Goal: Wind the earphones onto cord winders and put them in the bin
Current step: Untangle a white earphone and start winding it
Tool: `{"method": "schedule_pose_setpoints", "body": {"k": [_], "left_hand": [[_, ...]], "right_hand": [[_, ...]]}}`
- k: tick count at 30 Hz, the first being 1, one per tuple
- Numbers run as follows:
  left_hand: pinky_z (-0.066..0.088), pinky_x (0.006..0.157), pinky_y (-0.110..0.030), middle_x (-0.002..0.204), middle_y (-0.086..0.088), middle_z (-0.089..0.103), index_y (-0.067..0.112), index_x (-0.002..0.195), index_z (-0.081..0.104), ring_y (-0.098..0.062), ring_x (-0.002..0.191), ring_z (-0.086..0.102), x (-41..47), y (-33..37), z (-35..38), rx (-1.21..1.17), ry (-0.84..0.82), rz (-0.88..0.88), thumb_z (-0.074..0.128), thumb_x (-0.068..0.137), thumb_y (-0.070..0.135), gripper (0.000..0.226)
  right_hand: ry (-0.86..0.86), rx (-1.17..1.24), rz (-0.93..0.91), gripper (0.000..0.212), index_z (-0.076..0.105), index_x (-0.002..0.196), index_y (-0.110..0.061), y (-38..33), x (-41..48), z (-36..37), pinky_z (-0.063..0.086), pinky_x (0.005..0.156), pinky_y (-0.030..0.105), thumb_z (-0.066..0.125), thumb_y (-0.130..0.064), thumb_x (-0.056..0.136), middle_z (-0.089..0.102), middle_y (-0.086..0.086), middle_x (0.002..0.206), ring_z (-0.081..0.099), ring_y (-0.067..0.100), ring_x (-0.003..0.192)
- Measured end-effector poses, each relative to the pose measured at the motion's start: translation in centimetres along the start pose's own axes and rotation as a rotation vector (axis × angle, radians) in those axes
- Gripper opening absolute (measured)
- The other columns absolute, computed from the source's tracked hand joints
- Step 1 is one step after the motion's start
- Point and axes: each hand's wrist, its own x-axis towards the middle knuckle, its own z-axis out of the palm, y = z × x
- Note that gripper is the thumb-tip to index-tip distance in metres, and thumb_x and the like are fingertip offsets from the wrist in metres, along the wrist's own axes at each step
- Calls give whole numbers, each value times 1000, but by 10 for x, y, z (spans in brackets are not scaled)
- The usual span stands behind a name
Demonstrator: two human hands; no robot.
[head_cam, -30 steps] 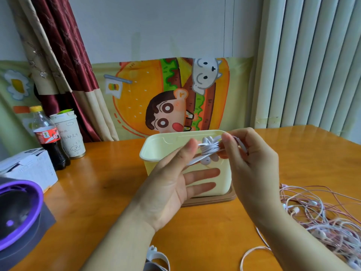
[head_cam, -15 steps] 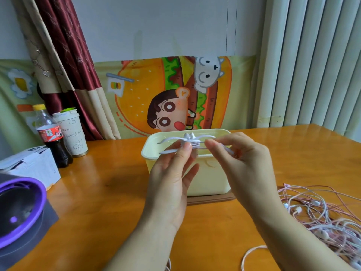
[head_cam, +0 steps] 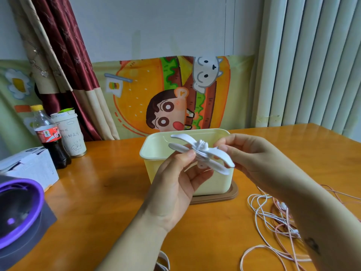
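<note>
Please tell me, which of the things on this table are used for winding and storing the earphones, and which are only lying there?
For the job:
- white plastic cord winder with earphone cord wound at its middle, held by left hand and right hand
- pale yellow plastic bin
- loose tangle of white and pink earphones

Only lying about:
- cola bottle with yellow cap
- white paper cup
- white cardboard box
- purple-rimmed round device

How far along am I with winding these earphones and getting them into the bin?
Done: one white earphone cord looks wrapped around the white cord winder. In hand: your left hand and right hand hold that winder just in front of the cream bin, not yet dropped in. Left: a tangle of white and pink earphones on the table by your right arm.
</note>
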Motion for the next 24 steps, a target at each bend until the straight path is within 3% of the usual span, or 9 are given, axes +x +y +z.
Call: {"method": "schedule_pose_setpoints", "body": {"k": [3, 6, 10, 13, 16, 21, 24], "left_hand": [[54, 68, -23, 93, -9, 58, 22, 76, 76, -19, 88, 53, 2, 0, -6, 32, -8, -35, 66, 64, 25, 16], [46, 67, -24, 80, 0, 61, 23, 70, 75, -13, 79, 52, 3, 0, -12, 122, -28, -51, 53, 71, 24, 22], [39, 63, -25, 78, 1, 56, 27, 68, 71, -8, 68, 47, 2, -2, -12, 296, -55, -55, 45, 77, 28, 27], [40, 62, -24, 80, 3, 59, 27, 78, 69, -8, 69, 47, 4, -4, -13, 339, -24, -60, 43, 80, 33, 27], [41, 60, -20, 79, 11, 65, 41, 78, 73, -9, 75, 52, 7, -5, -9, 392, -24, -88, 45, 89, 35, 31], [43, 88, -35, 100, 6, 69, 47, 96, 72, -11, 95, 60, 1, 0, -7, 328, -92, -80, 39, 88, 47, 34], [51, 87, -30, 108, -2, 70, 40, 99, 74, -14, 100, 65, -1, 2, -6, 202, -91, -87, 44, 87, 45, 33]], "right_hand": [[80, -171, -54, 11, 70, 84, -15, -11, -3, 2, 52, 70, 18, 67, -25, 80, 74, 1, 78, 66, 9, 73], [135, -268, -119, 8, 69, 88, -17, -18, -6, 10, 52, 69, 13, 68, -11, 83, 74, -4, 77, 69, 6, 72], [198, -440, -223, 22, 67, 96, -25, -18, -8, 23, 51, 75, 11, 71, -10, 81, 73, -11, 78, 68, -2, 77], [210, -521, -289, 21, 67, 91, -31, -19, -8, 25, 51, 78, 11, 71, -13, 81, 71, -17, 84, 66, -5, 81], [195, -557, -313, 23, 69, 90, -35, -19, -9, 24, 51, 78, 11, 69, -13, 82, 70, -21, 86, 66, -6, 82], [155, -551, -312, 21, 72, 92, -32, -20, -9, 22, 54, 75, 19, 67, -13, 85, 70, -18, 87, 66, 2, 83], [182, -466, -290, 14, 69, 83, -29, -19, -9, 23, 56, 71, 23, 67, -15, 83, 70, -12, 81, 67, 5, 78]]}}
